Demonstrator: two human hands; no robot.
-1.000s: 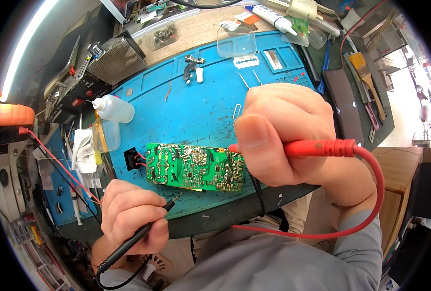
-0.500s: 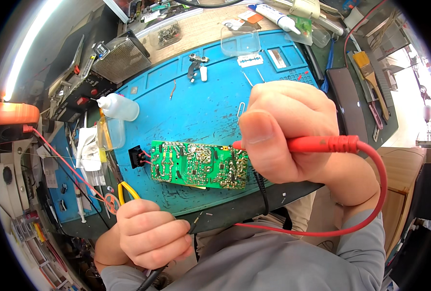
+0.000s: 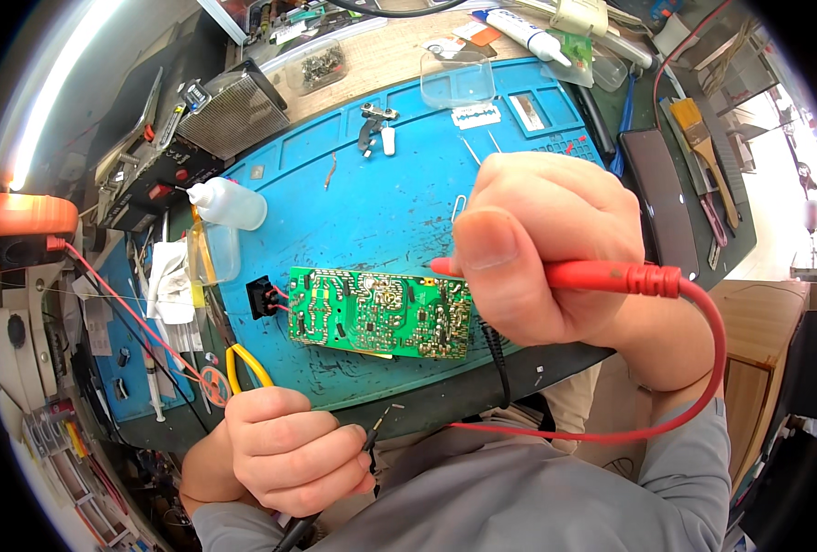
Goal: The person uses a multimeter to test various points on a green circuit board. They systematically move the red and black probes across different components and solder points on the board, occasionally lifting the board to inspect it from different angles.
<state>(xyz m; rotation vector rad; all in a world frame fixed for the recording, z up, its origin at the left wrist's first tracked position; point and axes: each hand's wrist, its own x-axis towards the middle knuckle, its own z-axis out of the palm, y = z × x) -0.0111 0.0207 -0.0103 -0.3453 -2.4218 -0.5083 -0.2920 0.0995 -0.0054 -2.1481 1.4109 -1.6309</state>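
A green circuit board (image 3: 358,322) lies solder side up on the blue work mat (image 3: 289,202). Thin red wires link its left end to a black socket (image 3: 261,297). My right hand (image 3: 551,244) is closed around a red test probe (image 3: 601,276), held over the board's right part. The probe's red front end shows past my thumb by the board's far edge; whether it touches cannot be made out. My left hand (image 3: 293,451), in a fist nearer my body, grips a black test probe (image 3: 372,436). Its tip points up and right near the table's front edge, apart from the board.
Yellow-handled pliers (image 3: 247,362) lie just beyond my left hand. A white squeeze bottle (image 3: 229,203) stands left of the mat. Far on the mat are a razor blade (image 3: 475,115) and a clear plastic box (image 3: 456,81). At right lie a dark phone (image 3: 657,198) and a brush (image 3: 698,133).
My left hand has shifted slightly right, and the black probe's tip sits a little further right. The red probe's front end has moved slightly left and away from me.
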